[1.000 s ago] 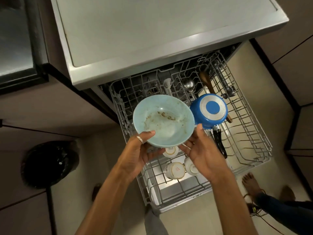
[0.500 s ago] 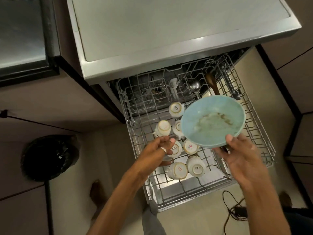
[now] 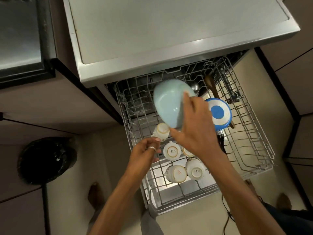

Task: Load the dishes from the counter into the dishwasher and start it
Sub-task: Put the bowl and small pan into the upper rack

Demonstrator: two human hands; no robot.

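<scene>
Right hand [image 3: 194,133] grips bowl [image 3: 167,106] by rim; bowl now flipped face-down over rack [image 3: 254,133] beside cups [image 3: 172,150], ready to slot in.

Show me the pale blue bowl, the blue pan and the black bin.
pale blue bowl [image 3: 167,106]: head view, middle of its visible side.
blue pan [image 3: 217,112]: head view, blue centre of its base.
black bin [image 3: 47,160]: head view, dark liner.

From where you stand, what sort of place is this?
Most likely a home kitchen: a pulled-out dishwasher rack holding upturned white cups and a blue saucepan, while the right hand holds a pale blue bowl.
</scene>
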